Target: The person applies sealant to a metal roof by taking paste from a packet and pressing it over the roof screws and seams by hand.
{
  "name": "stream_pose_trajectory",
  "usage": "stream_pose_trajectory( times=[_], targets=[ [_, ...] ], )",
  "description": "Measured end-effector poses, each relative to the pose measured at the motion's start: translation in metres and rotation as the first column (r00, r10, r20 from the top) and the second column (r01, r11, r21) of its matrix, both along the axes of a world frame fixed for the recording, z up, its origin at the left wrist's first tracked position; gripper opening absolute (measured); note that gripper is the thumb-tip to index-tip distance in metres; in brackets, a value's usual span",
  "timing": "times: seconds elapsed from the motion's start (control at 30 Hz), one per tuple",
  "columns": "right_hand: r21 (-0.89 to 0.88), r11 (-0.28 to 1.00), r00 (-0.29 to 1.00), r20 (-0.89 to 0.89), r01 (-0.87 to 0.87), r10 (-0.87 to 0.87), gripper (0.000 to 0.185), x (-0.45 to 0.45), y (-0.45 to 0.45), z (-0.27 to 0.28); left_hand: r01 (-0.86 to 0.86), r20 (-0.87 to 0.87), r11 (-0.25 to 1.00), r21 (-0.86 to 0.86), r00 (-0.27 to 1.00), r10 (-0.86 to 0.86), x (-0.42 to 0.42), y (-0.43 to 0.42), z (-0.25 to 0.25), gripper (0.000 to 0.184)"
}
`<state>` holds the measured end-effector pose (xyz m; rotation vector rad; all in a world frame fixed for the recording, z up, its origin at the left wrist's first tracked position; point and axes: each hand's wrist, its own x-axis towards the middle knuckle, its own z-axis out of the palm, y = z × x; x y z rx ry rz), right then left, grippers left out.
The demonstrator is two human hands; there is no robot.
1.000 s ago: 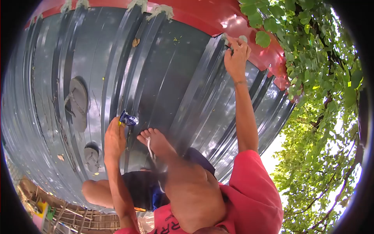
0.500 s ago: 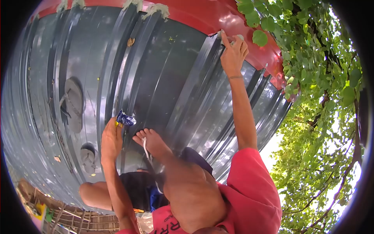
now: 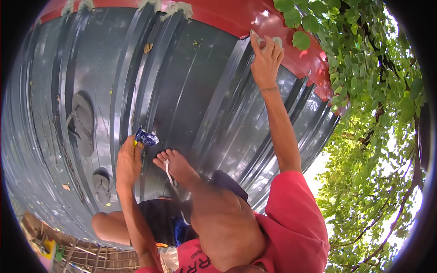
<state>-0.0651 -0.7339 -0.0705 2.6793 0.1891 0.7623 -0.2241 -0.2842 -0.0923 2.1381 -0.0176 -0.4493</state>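
Fingers (image 3: 256, 44) of right hand (image 3: 266, 63): index stretched out to the edge of the red sheet (image 3: 227, 18), the others bent and set apart from it. Pale paste (image 3: 277, 42) shows by them; can't tell whether they grip any. Left hand (image 3: 128, 166): thumb and fingers pinched narrow on one blue packet (image 3: 148, 137), crumpled, yellow bit at the grip. Packet sits above the dark ribbed sheet (image 3: 191, 82), just beyond the toes of a bare foot (image 3: 182, 169); can't tell if it touches the metal.

Counts: 2 hands, 1 packet, 1 red sheet along the top. 4 pale clumps (image 3: 178, 9) on the red sheet's edge, upper left. 2 grey flip-flops, one farther up (image 3: 84, 123), one lower (image 3: 101, 187), both left of the left hand. 2 larger dry leaves, one upper (image 3: 148, 48), one lower left (image 3: 66, 187). 1 white strap (image 3: 168, 170) at the toes.

Pose: right arm nearly straight, reaching far up and forward, red sleeve (image 3: 296, 195) at the upper arm, palm side toward the metal. Left arm comes up from the bottom edge, hand roughly in line with forearm, back of hand to camera. Hands well apart. Green foliage (image 3: 382, 91) along the right.
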Motion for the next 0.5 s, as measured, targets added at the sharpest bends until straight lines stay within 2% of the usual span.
stream_pose_trajectory(
  times=[0.1, 0.3, 0.4, 0.5],
  targets=[
    [-0.020, 0.999, 1.000, -0.011, 0.029, -0.029, 0.070, 0.000, 0.002, -0.002, 0.007, 0.000, 1.000, -0.008, 1.000, -0.007, 0.001, 0.001, -0.002, 0.015],
    [0.056, 0.996, 0.996, -0.051, 0.075, -0.072, 0.072, -0.012, -0.008, -0.011, 0.008, -0.034, 1.000, -0.011, 0.999, -0.008, 0.003, 0.002, 0.000, 0.015],
    [0.119, 0.986, 0.992, -0.064, 0.119, -0.112, 0.077, -0.019, -0.010, -0.015, 0.025, -0.029, 1.000, 0.010, 0.999, -0.025, 0.002, 0.004, -0.004, 0.016],
    [0.259, 0.950, 0.983, -0.106, 0.174, -0.152, 0.081, -0.020, -0.007, -0.016, 0.031, -0.054, 0.999, 0.028, 0.998, -0.030, -0.001, 0.004, -0.006, 0.016]
  ],
)
